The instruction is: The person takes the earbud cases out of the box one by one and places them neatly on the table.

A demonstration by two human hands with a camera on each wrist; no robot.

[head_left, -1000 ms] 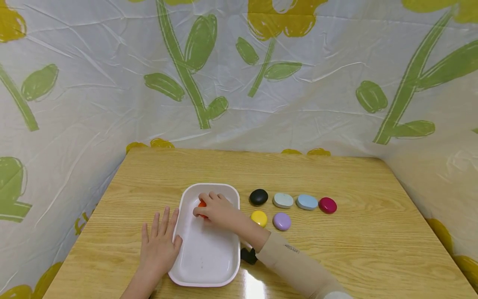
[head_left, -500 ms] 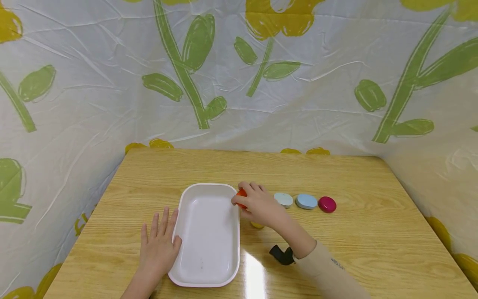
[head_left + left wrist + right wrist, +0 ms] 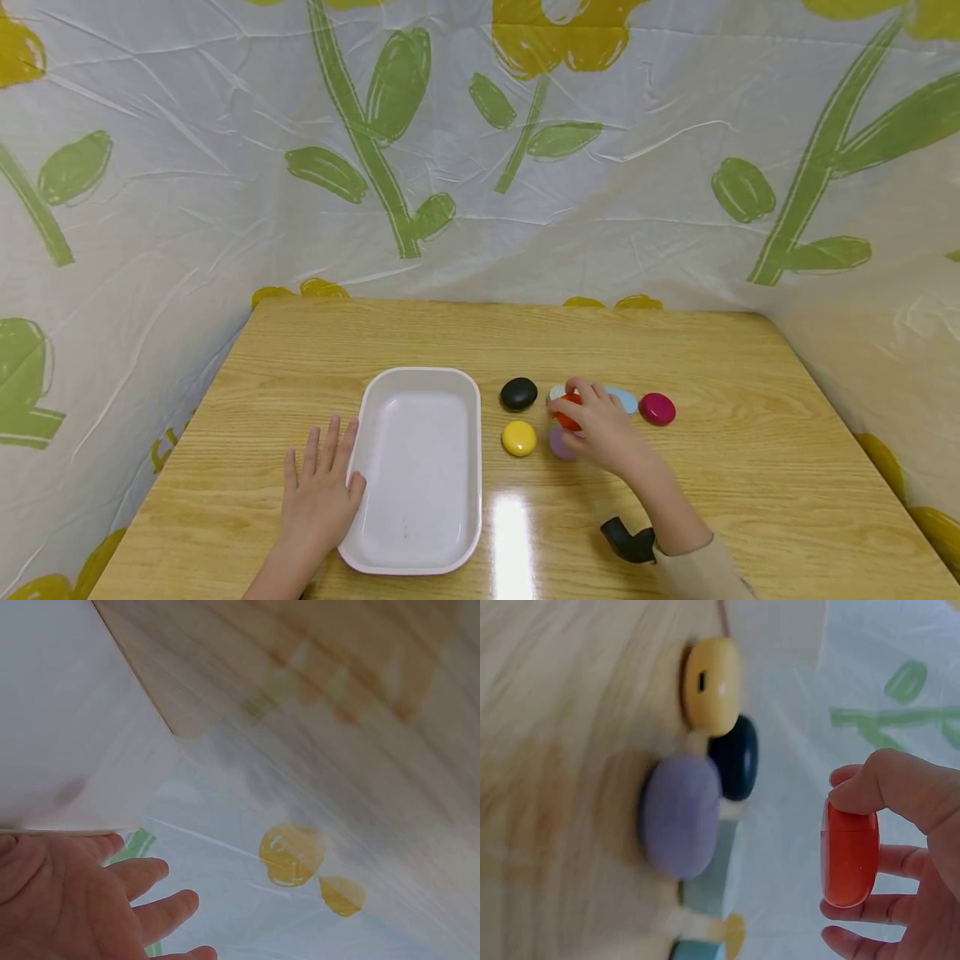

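Observation:
My right hand (image 3: 609, 433) holds a glossy orange-red case (image 3: 850, 859), rounded like an earbud case with a seam around it, between thumb and fingers. In the head view it hovers over the purple case (image 3: 561, 443) and partly hides the pale grey (image 3: 557, 392) and light blue (image 3: 626, 401) ones. My left hand (image 3: 318, 500) lies with spread, straight fingers along the left side of a white tray (image 3: 422, 369), thumb against its rim. Nothing is inside the tray. Left wrist view: the palm and fingers (image 3: 169, 911) show beside the pale tray wall.
Left of the right hand, a black case (image 3: 518, 394) and a yellow case (image 3: 519, 438) lie on the wooden table (image 3: 360, 333). A crimson case (image 3: 657, 409) sits to the right. A flower-printed sheet (image 3: 600, 250) hangs behind and at the sides.
My right hand has lifted the orange-red case out of the tray and carried it right, past the black and yellow cases. The left hand has stayed in place.

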